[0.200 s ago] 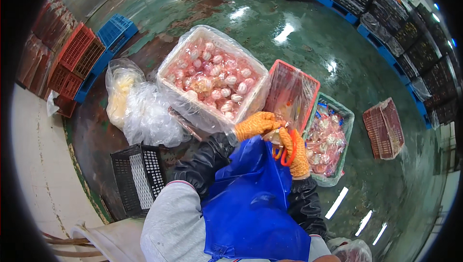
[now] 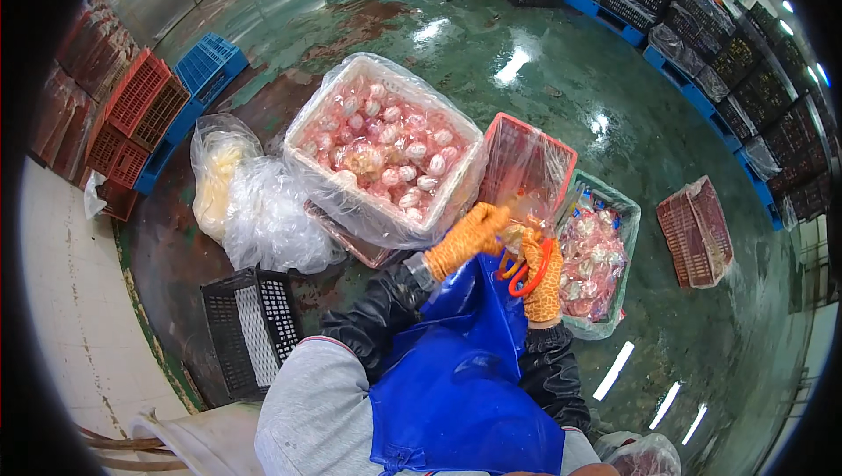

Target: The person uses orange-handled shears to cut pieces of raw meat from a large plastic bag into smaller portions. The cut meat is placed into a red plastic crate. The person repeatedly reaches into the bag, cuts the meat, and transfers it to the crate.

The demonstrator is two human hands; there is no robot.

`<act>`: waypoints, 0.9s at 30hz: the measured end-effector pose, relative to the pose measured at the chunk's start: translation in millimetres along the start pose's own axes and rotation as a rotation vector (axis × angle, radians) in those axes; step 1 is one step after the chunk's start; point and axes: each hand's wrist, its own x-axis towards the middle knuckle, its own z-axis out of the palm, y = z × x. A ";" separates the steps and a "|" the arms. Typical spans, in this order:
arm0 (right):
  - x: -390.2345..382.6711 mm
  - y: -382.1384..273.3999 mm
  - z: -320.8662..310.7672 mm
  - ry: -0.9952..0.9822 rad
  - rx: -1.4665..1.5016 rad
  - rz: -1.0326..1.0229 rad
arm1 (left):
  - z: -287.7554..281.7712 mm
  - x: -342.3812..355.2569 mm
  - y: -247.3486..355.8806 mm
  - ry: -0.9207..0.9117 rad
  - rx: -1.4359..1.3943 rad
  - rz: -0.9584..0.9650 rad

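Note:
My left hand (image 2: 469,235), in an orange patterned glove, has its fingers bent in at the near edge of a red crate (image 2: 561,153) lined with clear film. Whatever those fingers pinch is too small to make out. My right hand (image 2: 543,287), gloved alike, is closed on scissors with orange-red handle loops (image 2: 531,280); their blades are hidden. A pale, translucent piece (image 2: 512,237) shows between my hands. Left of them stands a white, film-lined box (image 2: 326,166) of round white-and-pink pieces in pinkish liquid. To their right, a green crate (image 2: 633,213) holds clear-wrapped pinkish pieces.
Clear plastic bags (image 2: 276,213) lie left of the white box, above a black crate (image 2: 219,336). A film-covered red crate (image 2: 695,232) is on the wet green floor at right. Stacked black crates (image 2: 702,38) on blue pallets line the far right; red crates (image 2: 140,90) stand at left.
My left hand has turned upward and drawn slightly away from my right. The scissors' handle loops have tilted up and to the right. The view has shifted a little.

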 end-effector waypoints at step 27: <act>-25.3 20.5 -64.8 0.276 0.272 -0.192 | 44.4 75.6 -42.7 0.115 0.665 0.733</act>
